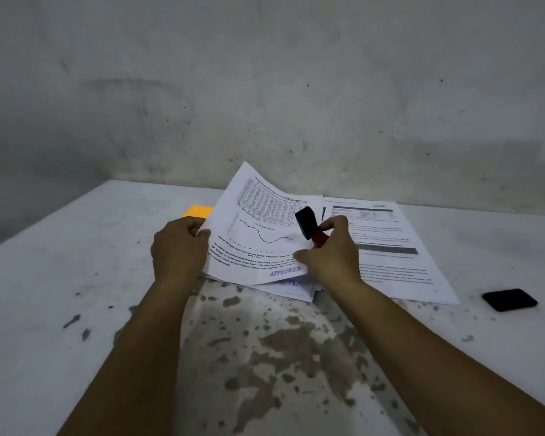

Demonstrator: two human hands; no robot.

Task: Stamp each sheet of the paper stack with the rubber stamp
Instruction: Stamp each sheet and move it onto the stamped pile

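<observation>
Left hand (178,243) grips curled sheet (252,228) edge — "APPROVED" mark (285,271) near bottom. Right hand (331,250) holds rubber stamp (307,222), pinches same sheet — paper stack (387,247) beneath, on table (76,278).

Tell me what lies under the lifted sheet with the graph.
Under the lifted sheet lies a stack of papers; a blue stamp mark shows on its top sheet. An orange thing peeks out behind. The rest is covered.

The white sheet (252,234) bears black print and a blue "APPROVED" mark (285,271); beside it, the rubber stamp (309,226) is black and red.
</observation>
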